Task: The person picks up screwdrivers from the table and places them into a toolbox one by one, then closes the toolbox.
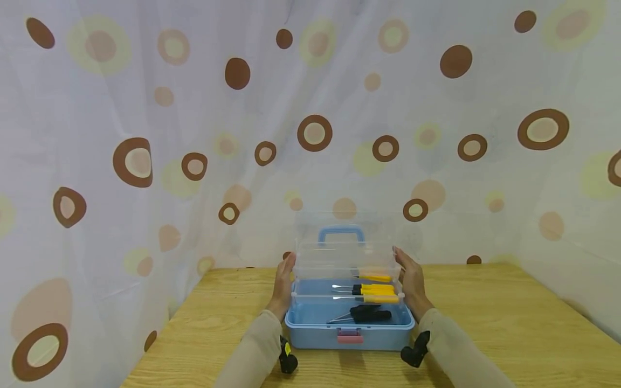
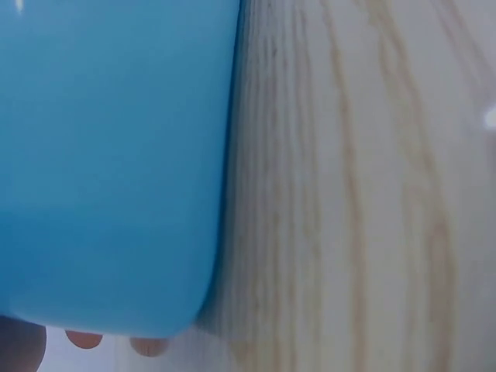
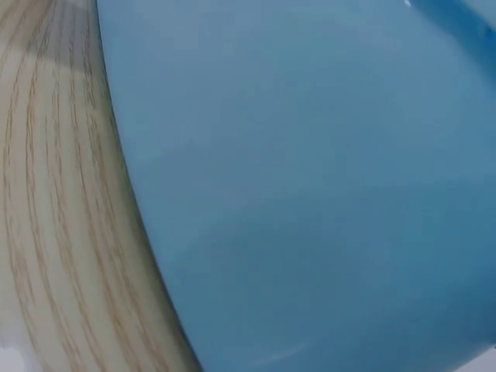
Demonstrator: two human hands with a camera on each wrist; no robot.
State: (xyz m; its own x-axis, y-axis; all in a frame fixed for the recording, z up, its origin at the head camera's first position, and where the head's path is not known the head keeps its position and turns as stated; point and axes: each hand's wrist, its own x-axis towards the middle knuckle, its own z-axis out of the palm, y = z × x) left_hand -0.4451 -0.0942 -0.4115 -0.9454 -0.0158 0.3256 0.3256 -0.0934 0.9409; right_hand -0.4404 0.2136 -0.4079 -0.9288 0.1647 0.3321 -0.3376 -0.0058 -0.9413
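A blue toolbox [image 1: 315,338] with a pink latch [image 1: 350,339] stands on the wooden table, its clear lid [image 1: 305,226] raised at the back and its clear trays [image 1: 310,272] spread above the base. Along the left side of the trays lies my left hand [image 1: 282,283], fingers extended upward. My right hand [image 1: 412,277] flanks the opposite side, fingers likewise fairly straight. Yellow-handled screwdrivers [image 1: 380,289] show in or behind the trays; black-handled screwdrivers [image 1: 371,314] lie in the base. Both wrist views show mostly the box's blue wall [image 2: 108,170], [image 3: 294,194].
The wooden table [image 1: 485,323] extends to both sides of the box. A white curtain with brown and beige circles [image 1: 314,133] hangs close behind the table. Black wrist devices [image 1: 415,350] sit low beside the box's front corners.
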